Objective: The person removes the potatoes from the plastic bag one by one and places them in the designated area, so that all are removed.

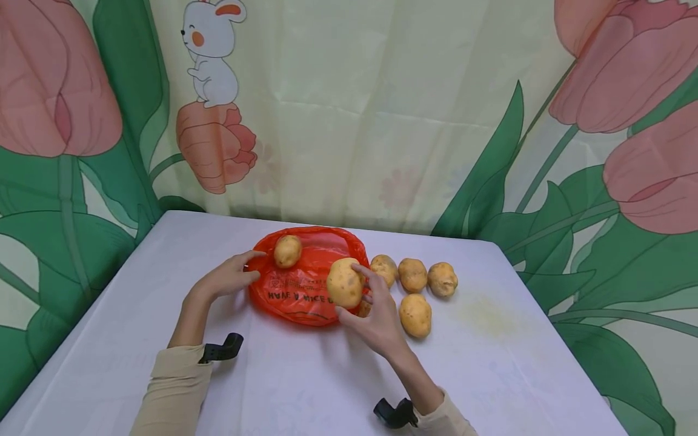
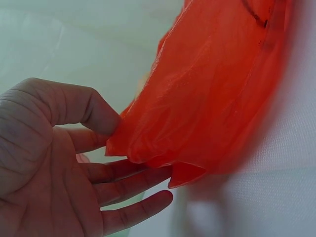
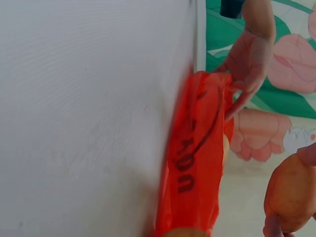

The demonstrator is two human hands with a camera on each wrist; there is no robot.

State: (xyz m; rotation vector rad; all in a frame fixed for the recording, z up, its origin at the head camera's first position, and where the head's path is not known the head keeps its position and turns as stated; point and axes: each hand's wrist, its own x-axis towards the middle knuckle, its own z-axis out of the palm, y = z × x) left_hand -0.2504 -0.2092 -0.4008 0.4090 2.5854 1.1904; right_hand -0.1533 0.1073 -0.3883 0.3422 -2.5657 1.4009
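Note:
A red plastic bag [image 1: 305,303] with black printed letters lies spread on the table, its rim standing up a little. One potato [image 1: 287,251] rests in its left part. My left hand [image 1: 228,277] pinches the bag's left edge between thumb and fingers; in the left wrist view the red film [image 2: 173,113] runs from between those fingertips. My right hand [image 1: 376,315] holds a potato [image 1: 344,283] above the right part of the bag, thumb below and fingers over the top. That potato [image 3: 291,195] also shows in the right wrist view, apart from the bag.
Several potatoes lie right of the bag, among them one in front [image 1: 415,315], one in the middle [image 1: 412,275] and one at the far right [image 1: 443,279]. A white cloth [image 1: 507,369] covers the table. Behind hangs a curtain [image 1: 349,121] printed with tulips and a rabbit.

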